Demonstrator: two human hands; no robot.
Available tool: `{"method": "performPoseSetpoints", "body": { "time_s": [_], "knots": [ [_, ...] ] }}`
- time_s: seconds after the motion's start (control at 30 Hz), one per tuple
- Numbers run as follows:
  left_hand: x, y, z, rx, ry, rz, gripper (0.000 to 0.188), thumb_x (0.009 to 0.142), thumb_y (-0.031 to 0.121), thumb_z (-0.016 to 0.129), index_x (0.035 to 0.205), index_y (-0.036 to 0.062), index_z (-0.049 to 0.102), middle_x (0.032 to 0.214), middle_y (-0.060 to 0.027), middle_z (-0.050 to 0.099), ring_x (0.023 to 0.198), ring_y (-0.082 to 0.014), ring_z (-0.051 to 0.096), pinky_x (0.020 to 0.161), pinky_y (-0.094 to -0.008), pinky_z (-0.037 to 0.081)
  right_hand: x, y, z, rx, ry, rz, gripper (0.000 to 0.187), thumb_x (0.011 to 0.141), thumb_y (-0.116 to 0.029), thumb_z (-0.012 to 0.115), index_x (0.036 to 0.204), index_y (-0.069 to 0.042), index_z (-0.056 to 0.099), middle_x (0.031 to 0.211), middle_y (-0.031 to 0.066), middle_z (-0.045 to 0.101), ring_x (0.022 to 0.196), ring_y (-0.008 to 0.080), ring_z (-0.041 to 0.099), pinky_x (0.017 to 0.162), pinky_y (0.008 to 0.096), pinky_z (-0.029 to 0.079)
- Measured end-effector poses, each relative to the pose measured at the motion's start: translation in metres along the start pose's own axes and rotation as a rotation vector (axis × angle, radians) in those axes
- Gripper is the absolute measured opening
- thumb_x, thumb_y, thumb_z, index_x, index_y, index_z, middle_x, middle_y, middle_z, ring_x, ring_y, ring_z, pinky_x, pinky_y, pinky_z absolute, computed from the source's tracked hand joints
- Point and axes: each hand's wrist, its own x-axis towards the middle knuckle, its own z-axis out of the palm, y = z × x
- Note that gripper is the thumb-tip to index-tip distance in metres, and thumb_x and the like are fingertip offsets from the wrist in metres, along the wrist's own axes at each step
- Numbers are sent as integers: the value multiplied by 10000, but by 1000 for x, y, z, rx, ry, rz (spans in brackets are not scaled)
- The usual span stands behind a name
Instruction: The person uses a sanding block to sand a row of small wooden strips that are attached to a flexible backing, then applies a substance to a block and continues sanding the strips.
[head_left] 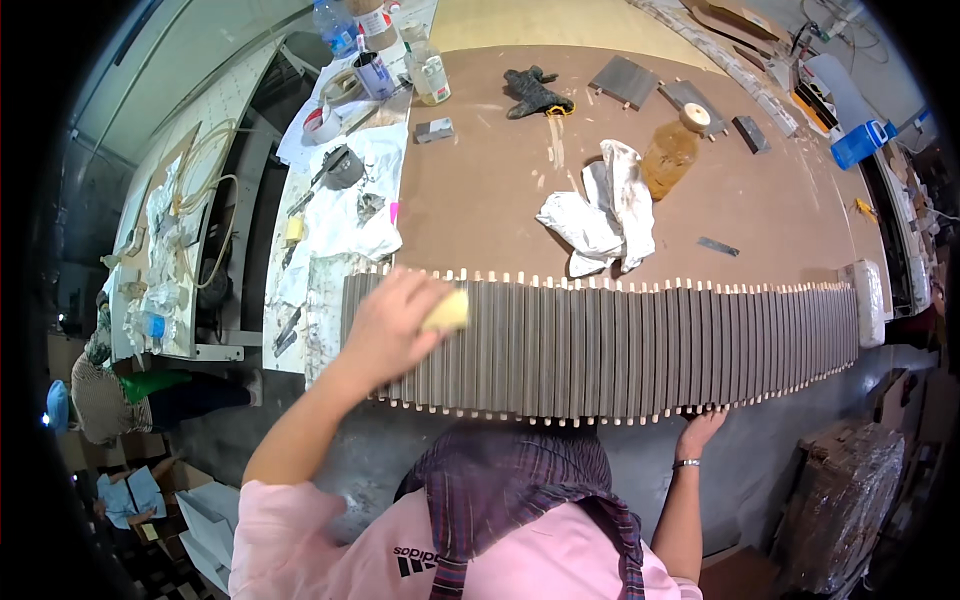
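Observation:
A long row of grey-brown wooden slats [600, 350] lies side by side along the table's near edge, with pale dowel pegs sticking out at both ends. My left hand [392, 322] is over the left part of the row, fingers closed around a yellow sponge [446, 311] that is against or just above the slats. At the near edge, towards the right, my right hand [702, 428] reaches up to the peg ends. Its fingers are mostly hidden beneath the slats, so their grip does not show.
Beyond the row lie white cloths [600, 215], a bottle of amber liquid [675, 155], a dark glove [537, 92] and a small metal strip [718, 246]. A white wrapped block [868, 303] stands at the row's right end. Left, a dark cup [345, 167] sits on paper.

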Motion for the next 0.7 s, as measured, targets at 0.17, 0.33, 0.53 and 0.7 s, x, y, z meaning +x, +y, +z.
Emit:
{"method": "performPoseSetpoints", "body": {
  "time_s": [0.17,0.33,0.53,0.7],
  "knots": [
    [32,-21,-3,43,98,-60,461,724,155,827,1133,13,668,1037,-134,653,984,-341,609,843,-429,511,1,13,2,-104,51,-127,362,1049,-88,372,1337,103,481,1371,193,517,1253,315,511,1117,405,367],
    [-3,11,-13,-105,-160,36,455,711,202,840,1115,48,699,1022,-101,672,935,-314,625,807,-408,534,-6,-4,2,-30,42,-42,373,1035,-64,366,1351,104,472,1392,201,493,1266,324,500,1120,407,360],
    [47,-33,6,57,71,-8,432,741,147,814,1133,18,685,1050,-113,673,975,-328,619,852,-409,517,-2,16,-1,-117,37,-27,368,1034,-68,362,1343,96,479,1379,187,493,1255,321,502,1116,404,358],
    [40,-6,1,-23,28,-24,468,727,151,829,1151,21,681,1052,-129,666,983,-332,609,863,-418,509,1,21,-5,-133,26,-93,367,1045,-84,366,1348,95,469,1356,181,508,1247,309,501,1113,403,357]
  ]
}}
